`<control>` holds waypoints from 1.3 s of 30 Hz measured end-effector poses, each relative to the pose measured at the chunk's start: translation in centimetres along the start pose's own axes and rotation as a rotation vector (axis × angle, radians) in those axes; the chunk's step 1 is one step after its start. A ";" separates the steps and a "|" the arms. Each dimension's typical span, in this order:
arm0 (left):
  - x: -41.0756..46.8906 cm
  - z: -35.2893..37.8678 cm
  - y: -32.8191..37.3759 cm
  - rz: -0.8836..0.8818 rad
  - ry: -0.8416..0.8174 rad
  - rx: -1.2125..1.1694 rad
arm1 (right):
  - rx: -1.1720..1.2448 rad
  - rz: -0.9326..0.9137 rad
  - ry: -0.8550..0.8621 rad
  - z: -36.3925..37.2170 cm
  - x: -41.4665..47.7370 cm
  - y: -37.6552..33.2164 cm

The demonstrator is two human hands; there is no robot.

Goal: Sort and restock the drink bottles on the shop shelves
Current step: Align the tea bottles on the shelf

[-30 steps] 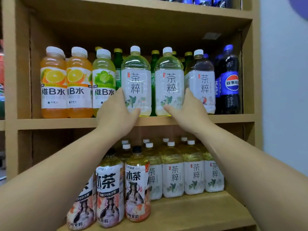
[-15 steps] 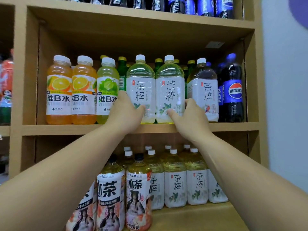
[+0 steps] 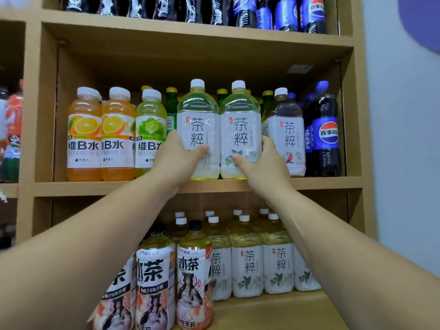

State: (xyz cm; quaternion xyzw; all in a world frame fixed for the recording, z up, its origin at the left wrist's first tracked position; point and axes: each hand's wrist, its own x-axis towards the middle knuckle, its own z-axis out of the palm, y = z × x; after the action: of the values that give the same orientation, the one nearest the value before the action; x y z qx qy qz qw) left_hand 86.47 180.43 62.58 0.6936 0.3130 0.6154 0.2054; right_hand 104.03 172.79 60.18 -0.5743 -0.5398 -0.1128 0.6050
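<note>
Pale green tea in the left bottle (image 3: 198, 120) and the right bottle (image 3: 240, 122), both white-capped, upright and touching each other at the front edge of the wooden middle shelf (image 3: 95, 186). Gripped from the outer sides: left hand (image 3: 177, 160) curled round the left bottle, thumb across its label; right hand (image 3: 264, 167) curled round the right bottle, thumb on the label front. Just left, a lime vitamin bottle (image 3: 150, 129) and 2 orange bottles (image 3: 84, 134) (image 3: 117, 134). Just right, a dark tea bottle (image 3: 285, 129), then a cola bottle (image 3: 325, 134).
</note>
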 end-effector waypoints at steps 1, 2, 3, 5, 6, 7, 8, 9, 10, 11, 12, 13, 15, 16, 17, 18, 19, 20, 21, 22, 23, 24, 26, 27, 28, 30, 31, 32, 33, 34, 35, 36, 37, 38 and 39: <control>-0.3 -0.1 0.1 0.020 0.002 -0.016 | 0.030 -0.007 0.010 -0.1 -0.1 0.1; -0.5 -0.3 0.2 0.040 0.003 -0.030 | 0.058 -0.015 0.018 -0.2 -0.2 0.1; -0.9 -0.4 0.4 0.063 0.003 -0.048 | 0.081 -0.024 0.024 -0.3 -0.3 0.1; -1.2 -0.7 0.4 0.082 0.001 -0.098 | 0.122 -0.035 0.038 -0.4 -0.6 0.1; -1.5 -0.9 0.5 0.086 -0.004 -0.125 | 0.143 -0.039 0.045 -0.5 -0.7 0.0; -1.7 -1.0 0.6 0.090 -0.013 -0.147 | 0.164 -0.039 0.050 -0.6 -0.9 0.0; -2.0 -1.1 0.6 0.096 -0.026 -0.170 | 0.188 -0.040 0.054 -0.7 -1.0 -0.1; -2.3 -1.2 0.7 0.101 -0.039 -0.192 | 0.211 -0.042 0.055 -0.8 -1.2 -0.2; -2.5 -1.2 0.8 0.106 -0.048 -0.216 | 0.231 -0.047 0.054 -0.9 -1.3 -0.3; -2.7 -1.2 0.9 0.110 -0.053 -0.231 | 0.248 -0.053 0.049 -1.0 -1.5 -0.4; -2.9 -1.3 1.0 0.118 -0.060 -0.243 | 0.264 -0.060 0.042 -1.2 -1.7 -0.5; -3.1 -1.3 1.1 0.127 -0.070 -0.249 | 0.283 -0.067 0.035 -1.3 -1.9 -0.6; -3.5 -1.4 1.1 0.159 -0.091 -0.256 | 0.320 -0.075 0.030 -1.7 -2.4 -0.7; -3.7 -1.4 1.1 0.177 -0.102 -0.258 | 0.330 -0.081 0.032 -2.0 -2.6 -0.7; -4.1 -1.5 1.1 0.193 -0.109 -0.262 | 0.334 -0.086 0.035 -2.2 -2.9 -0.6; -4.5 -1.5 1.2 0.206 -0.112 -0.272 | 0.337 -0.090 0.039 -2.5 -3.1 -0.6; -4.9 -1.4 1.3 0.215 -0.113 -0.285 | 0.343 -0.090 0.041 -2.8 -3.4 -0.5; -5.2 -1.3 1.4 0.223 -0.112 -0.299 | 0.357 -0.090 0.041 -3.1 -3.7 -0.4; -5.6 -1.3 1.5 0.229 -0.114 -0.315 | 0.376 -0.091 0.040 -3.4 -3.9 -0.4; -5.9 -1.2 1.7 0.237 -0.119 -0.332 | 0.393 -0.093 0.039 -3.7 -4.2 -0.3; -6.3 -1.2 1.8 0.244 -0.127 -0.348 | 0.406 -0.096 0.040 -4.1 -4.5 -0.3; -6.6 -1.1 2.0 0.249 -0.136 -0.363 | 0.416 -0.098 0.040 -4.4 -4.7 -0.2; -7.4 -0.9 2.3 0.257 -0.148 -0.381 | 0.428 -0.102 0.035 -5.2 -5.4 0.0; -7.9 -0.8 2.5 0.263 -0.152 -0.388 | 0.440 -0.102 0.030 -5.7 -5.7 0.1; -8.4 -0.6 2.7 0.269 -0.155 -0.395 | 0.453 -0.099 0.025 -6.1 -6.0 0.4; -9.5 -0.3 3.1 0.270 -0.166 -0.408 | 0.461 -0.082 0.024 -7.1 -6.8 1.0; -10.1 -0.1 3.3 0.266 -0.179 -0.416 | 0.456 -0.072 0.025 -7.6 -7.3 1.4; -10.7 0.1 3.3 0.262 -0.194 -0.425 | 0.451 -0.060 0.023 -8.1 -7.8 1.9; -11.3 0.4 3.4 0.257 -0.211 -0.434 | 0.449 -0.047 0.018 -8.5 -8.3 2.4; -12.0 0.8 3.3 0.254 -0.228 -0.435 | 0.450 -0.032 0.011 -8.9 -8.9 3.1; -12.7 1.2 3.2 0.251 -0.241 -0.430 | 0.454 -0.015 0.005 -9.3 -9.6 3.7; -13.3 1.6 2.9 0.247 -0.251 -0.421 | 0.461 0.001 -0.001 -9.6 -10.2 4.3; -14.0 2.1 2.7 0.238 -0.261 -0.419 | 0.470 0.014 -0.008 -9.9 -10.9 5.0; -14.7 2.6 2.3 0.227 -0.273 -0.419 | 0.475 0.026 -0.017 -10.1 -11.5 5.8; -15.3 3.0 2.0 0.216 -0.289 -0.417 | 0.479 0.039 -0.023 -10.1 -12.1 6.6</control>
State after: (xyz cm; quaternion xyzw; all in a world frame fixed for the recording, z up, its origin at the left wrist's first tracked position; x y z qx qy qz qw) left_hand 89.08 168.80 52.30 0.7463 0.0713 0.5796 0.3194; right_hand 109.60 160.71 49.35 -0.4259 -0.5466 0.0369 0.7200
